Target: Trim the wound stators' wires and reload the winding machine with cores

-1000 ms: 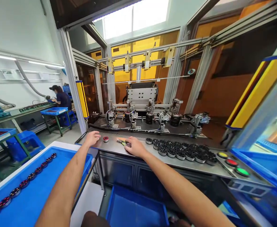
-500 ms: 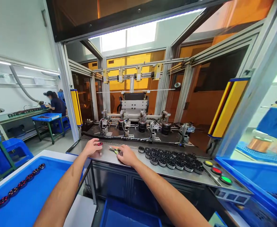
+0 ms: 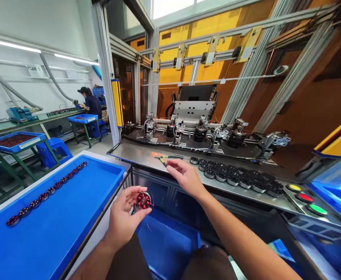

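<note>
Lifted from the bench (image 3: 138,152), a red-wound coil (image 3: 144,200) sits at seven o'clock, pinched in the left hand (image 3: 125,216); half-curled right hand (image 3: 185,175) beside cutters (image 3: 162,160), hold unclear. Edge-only pressure should spare the windings (image 3: 147,201).

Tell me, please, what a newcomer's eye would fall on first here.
Probably the red coil in the left hand, low and just left of centre. Next, perhaps, the row of similar coils in the blue tray at left. On the bench, massed black parts stretch right towards bright yellow, red and green buttons.
</note>
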The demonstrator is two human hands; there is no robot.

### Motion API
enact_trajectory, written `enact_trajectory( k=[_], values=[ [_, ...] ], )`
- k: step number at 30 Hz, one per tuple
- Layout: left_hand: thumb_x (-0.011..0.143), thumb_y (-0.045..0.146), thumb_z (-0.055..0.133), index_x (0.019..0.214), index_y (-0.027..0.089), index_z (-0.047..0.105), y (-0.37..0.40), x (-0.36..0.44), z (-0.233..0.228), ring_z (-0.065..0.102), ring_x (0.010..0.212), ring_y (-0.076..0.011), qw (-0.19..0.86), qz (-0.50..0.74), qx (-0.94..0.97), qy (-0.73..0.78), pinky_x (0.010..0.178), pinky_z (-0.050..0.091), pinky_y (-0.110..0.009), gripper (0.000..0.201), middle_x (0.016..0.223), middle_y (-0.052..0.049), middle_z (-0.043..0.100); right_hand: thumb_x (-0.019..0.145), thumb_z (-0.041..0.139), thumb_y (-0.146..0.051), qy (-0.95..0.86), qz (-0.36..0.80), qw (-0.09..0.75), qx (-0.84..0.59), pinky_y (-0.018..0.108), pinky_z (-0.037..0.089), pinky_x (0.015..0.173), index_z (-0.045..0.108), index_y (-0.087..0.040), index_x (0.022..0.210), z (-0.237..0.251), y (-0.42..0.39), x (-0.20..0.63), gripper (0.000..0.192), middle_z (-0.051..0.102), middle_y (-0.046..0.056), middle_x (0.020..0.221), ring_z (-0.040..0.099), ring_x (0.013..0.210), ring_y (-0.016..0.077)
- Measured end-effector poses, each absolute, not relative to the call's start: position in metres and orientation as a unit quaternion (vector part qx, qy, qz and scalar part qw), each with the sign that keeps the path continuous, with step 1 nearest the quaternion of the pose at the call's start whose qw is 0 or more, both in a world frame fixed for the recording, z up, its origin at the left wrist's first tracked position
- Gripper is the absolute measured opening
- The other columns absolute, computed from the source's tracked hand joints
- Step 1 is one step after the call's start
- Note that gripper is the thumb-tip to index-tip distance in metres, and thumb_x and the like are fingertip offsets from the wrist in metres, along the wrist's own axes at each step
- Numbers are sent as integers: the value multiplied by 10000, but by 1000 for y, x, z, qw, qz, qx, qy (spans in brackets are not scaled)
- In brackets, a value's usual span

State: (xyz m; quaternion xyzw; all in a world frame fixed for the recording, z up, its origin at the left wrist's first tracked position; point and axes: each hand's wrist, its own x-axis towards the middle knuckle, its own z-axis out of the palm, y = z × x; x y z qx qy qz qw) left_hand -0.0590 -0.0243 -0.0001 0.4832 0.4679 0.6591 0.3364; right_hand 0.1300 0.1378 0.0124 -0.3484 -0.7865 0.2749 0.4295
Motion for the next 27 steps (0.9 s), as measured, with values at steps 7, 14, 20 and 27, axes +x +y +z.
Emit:
enact_trajectory(
  k=[7,14,20,27],
  values=[
    [734,142,807,1172,295,707,-65,-48,-23,729,1034,-257,246,572,602,500,924,600,-341,475,1158,-61,760,818,678,-449,-679,521,411,-315,270,439,545,631,-237,693,7,-16,145,251,586,-14,630,511,567,137],
    [707,68,819,1239,249,653,-68,-32,-29,751,950,-216,274,558,641,449,900,622,-324,586,1137,-73,762,832,712,-480,-513,738,356,-255,220,295,485,566,-181,655,-18,-18,154,377,462,-60,541,353,478,67],
    [668,25,841,1240,311,620,-72,-28,-17,736,977,-151,352,588,612,394,881,603,-220,676,1125,-3,762,623,905,-362,-462,854,222,-90,213,386,474,688,-135,573,-51,-6,180,317,628,20,550,529,469,88],
    [709,-39,755,1314,276,579,-64,-25,-28,730,982,-168,267,561,679,391,885,607,-255,704,1160,-30,747,599,901,-464,-345,882,279,-161,177,473,436,713,-129,806,-75,-44,146,436,729,35,679,618,480,94]
  ],
)
